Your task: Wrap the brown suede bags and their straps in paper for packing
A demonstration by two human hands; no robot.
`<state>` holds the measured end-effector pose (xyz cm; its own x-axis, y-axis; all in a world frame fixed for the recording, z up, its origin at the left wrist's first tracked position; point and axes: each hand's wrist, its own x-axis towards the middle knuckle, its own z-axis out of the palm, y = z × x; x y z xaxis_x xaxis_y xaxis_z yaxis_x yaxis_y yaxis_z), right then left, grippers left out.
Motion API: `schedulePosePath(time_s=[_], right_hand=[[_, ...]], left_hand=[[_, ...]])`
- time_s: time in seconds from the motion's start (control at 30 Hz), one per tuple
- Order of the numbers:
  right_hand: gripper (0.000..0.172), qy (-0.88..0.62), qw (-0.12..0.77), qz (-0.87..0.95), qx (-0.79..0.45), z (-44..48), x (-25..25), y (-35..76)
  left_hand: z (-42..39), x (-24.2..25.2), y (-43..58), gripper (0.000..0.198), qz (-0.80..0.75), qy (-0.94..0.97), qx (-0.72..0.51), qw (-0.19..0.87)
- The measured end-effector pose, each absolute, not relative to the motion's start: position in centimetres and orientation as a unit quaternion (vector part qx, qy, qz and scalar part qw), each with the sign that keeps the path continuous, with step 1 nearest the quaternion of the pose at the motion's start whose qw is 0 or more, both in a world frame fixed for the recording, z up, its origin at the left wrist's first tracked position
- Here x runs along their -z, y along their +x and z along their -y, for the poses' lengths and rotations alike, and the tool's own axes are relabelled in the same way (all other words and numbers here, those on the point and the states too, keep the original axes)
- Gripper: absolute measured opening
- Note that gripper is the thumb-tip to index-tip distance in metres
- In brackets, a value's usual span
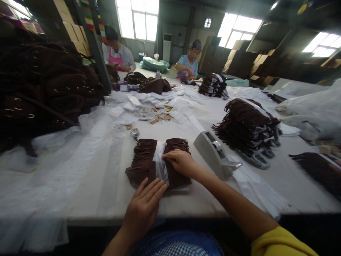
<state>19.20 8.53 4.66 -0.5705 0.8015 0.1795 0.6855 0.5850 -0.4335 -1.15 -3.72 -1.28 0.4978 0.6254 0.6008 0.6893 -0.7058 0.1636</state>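
In front of me on the table lies a dark brown fringed bag (145, 151), flat, with metal eyelets along its top edge. A white paper-like strip (160, 160) runs down its middle, with a shiny, clear lower part. My left hand (145, 202) rests flat at the bag's lower edge, fingers stretched out and tips on the strip's lower end. My right hand (182, 161) lies over the bag's right half, its thumb and bent fingers closed at the strip's right edge. A grey tape dispenser (213, 153) stands just right of the bag.
Stacked fringed bags (246, 122) stand at right, beside white strips (255, 188). A large heap of brown bags (48, 78) fills the left, near clear plastic sheets (66, 160). Paper scraps (157, 115) lie beyond. Two co-workers in pink aprons are across the table.
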Motion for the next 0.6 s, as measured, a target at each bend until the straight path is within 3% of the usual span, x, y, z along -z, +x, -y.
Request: schedulePosePath(time_s=[0.23,0.37,0.47,0.6], right_hand=[[0.028,-0.41,0.287,0.854,-0.146,-2.5,-6.4,21.4],[0.025,-0.294,0.243,0.905,-0.191,2.3,-5.4,22.6],[0.032,-0.221,0.187,0.949,-0.125,5.0,-3.0,22.6],[0.044,-0.273,0.146,0.951,-0.02,6.8,1.0,20.9]], left_hand=[[4.0,1.4,-1.5,0.056,0.378,-0.868,0.32,0.031],[3.6,0.6,-2.1,0.064,0.399,-0.858,0.319,-0.053],[3.0,-0.3,-2.7,0.065,0.394,-0.869,0.284,-0.097],[2.6,-0.9,-3.1,0.067,0.372,-0.885,0.263,-0.09]])
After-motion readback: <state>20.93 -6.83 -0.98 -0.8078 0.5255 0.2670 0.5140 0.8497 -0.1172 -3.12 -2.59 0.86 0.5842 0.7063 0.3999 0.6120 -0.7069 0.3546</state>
